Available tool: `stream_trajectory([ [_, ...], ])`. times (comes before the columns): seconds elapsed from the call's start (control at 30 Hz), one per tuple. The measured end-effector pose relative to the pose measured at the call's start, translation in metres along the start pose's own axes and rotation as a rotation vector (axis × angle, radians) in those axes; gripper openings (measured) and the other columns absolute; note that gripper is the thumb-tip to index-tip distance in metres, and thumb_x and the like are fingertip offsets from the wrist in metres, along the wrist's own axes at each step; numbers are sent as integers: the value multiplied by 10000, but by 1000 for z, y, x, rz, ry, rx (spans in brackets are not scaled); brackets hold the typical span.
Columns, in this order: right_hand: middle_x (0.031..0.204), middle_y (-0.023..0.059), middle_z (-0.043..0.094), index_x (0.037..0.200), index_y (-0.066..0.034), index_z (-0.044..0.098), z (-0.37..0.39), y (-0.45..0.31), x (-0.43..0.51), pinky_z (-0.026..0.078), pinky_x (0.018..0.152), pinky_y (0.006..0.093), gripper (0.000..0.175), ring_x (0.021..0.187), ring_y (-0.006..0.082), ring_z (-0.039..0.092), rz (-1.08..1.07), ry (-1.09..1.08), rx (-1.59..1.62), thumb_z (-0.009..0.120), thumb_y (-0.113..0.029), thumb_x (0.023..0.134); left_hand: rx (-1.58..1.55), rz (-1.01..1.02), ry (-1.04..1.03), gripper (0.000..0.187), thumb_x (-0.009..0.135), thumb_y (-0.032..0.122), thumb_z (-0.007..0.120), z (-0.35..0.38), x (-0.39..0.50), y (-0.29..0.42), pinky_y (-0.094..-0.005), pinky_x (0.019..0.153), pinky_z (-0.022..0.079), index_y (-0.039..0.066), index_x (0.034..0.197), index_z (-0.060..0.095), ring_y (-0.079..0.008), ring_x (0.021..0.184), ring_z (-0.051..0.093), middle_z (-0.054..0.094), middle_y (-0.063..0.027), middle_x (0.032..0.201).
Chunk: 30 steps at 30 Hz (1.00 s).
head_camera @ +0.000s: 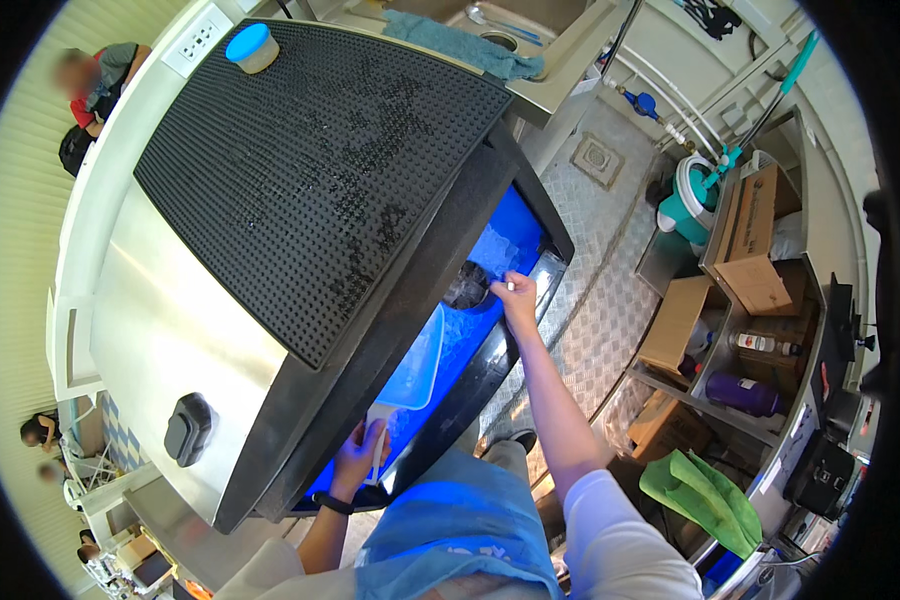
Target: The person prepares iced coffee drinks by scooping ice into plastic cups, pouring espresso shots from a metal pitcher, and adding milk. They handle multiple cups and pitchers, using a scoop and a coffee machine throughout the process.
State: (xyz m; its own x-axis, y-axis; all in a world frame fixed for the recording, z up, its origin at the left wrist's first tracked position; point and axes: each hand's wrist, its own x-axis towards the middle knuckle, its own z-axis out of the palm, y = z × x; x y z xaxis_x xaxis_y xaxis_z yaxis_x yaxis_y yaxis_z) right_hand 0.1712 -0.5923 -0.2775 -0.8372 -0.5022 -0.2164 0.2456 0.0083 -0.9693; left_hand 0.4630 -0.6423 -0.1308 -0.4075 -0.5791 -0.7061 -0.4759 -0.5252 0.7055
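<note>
Below me is a blue-lit ice bin (454,381) with crushed ice, partly under the overhanging edge of a counter. My right hand (517,300) grips the pale handle of a dark round item (466,285), perhaps a strainer or scoop, over the ice. At the near-left end of the bin, my left hand (361,457) is closed on a white strip-like piece (377,450); its exact kind cannot be told. Between the hands, a translucent blue plastic container (418,367) rests in the bin, partly hidden by the counter edge.
A black rubber bar mat (315,172) covers the counter, bearing a blue-lidded tub (252,49). A sink (551,19) with a teal towel (465,45) lies beyond. Shelves at right hold cardboard boxes (750,240), bottles and a green cloth (701,499). People are visible at far left.
</note>
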Motion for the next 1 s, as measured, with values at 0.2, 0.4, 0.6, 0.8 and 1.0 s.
stream_trajectory([
  [0.2,555,-54,339,486,-103,322,-4,-34,-41,240,502,212,311,536,39,303,48,29,372,529,70,640,-12,-7,60,253,838,295,490,-25,25,-40,-232,369,358,48,782,502,-100,408,463,529,-60,624],
  [0.4,604,-29,373,498,-78,305,-40,-133,-99,300,547,210,311,578,66,354,80,-96,498,517,88,654,637,124,248,384,779,301,560,-33,134,-87,-304,653,381,20,1012,443,-204,754,485,522,-145,894],
  [0.6,563,-20,287,494,-76,247,-133,-229,-161,278,513,227,338,540,74,268,-221,7,356,506,99,623,346,587,-243,795,697,167,656,38,94,-26,-370,872,362,132,1316,157,-284,1092,390,355,-141,1213],
  [0.8,564,-22,295,497,-83,265,-203,-261,-248,285,527,228,347,540,74,281,-457,382,396,522,84,661,-709,258,-420,613,766,393,556,114,14,75,-383,799,383,294,1269,220,-226,1117,392,357,-32,1240],
  [1.0,567,-31,343,502,-99,306,-261,-259,-314,290,539,215,349,541,59,295,-587,865,530,552,33,711,-930,122,-252,471,717,392,621,134,65,111,-381,731,426,219,1104,414,-192,1067,454,440,17,1168],
])
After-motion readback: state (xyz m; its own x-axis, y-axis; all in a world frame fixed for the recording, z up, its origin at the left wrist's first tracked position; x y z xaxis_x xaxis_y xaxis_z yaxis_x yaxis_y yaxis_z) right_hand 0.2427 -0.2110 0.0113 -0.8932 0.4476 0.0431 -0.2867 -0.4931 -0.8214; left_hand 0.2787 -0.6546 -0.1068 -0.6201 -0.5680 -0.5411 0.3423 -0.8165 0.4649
